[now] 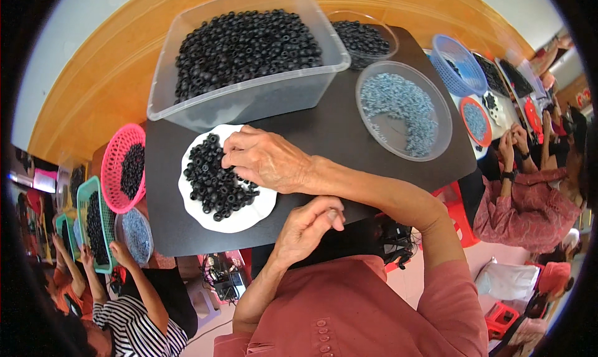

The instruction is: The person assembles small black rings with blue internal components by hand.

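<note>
A white plate with a scalloped rim (265, 209) lies on the dark table in front of me and carries a heap of small black ring-like parts (215, 173). My right hand (268, 161) reaches across from the right over this plate. Its fingers are bent and drawn together at the heap's right side, and whatever is between the fingertips is hidden. By the table's front edge, below the right wrist, my left hand (306, 229) is closed with the thumb against the curled fingers. I cannot make out what it holds, if anything.
Behind the plate stands a large clear bin (249, 95) of black parts. A smaller clear tub (395, 39) holds more. To the right is a round clear bowl (443, 123) of tiny pale-blue pieces. People work at both sides, near a pink basket (107, 170) and a blue basket (476, 80).
</note>
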